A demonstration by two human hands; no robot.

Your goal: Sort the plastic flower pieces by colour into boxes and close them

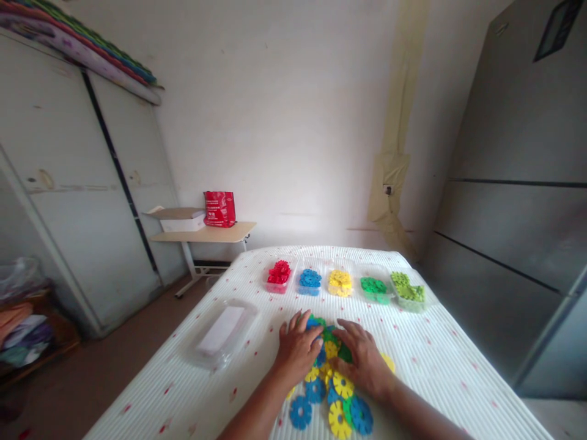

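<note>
A loose pile of notched plastic discs (315,390) in blue, yellow and green lies on the white ribbed cover near me. My left hand (299,348) rests over the pile's left side, fingers spread. On the right side my right hand (360,357) reaches over more discs with its fingers apart; its palm hides some of them. No disc is visibly gripped in either hand. Beyond the pile stand clear tubs of red discs (279,273), blue discs (310,281), yellow discs (340,282), green discs (373,286) and light green pieces (407,287).
A clear plastic tray (245,311) with a white slab in it lies to the left on the cover. A small wooden table (238,232) behind it holds a red bag (220,209) and a white box (183,223). A grey fridge (513,244) stands at right.
</note>
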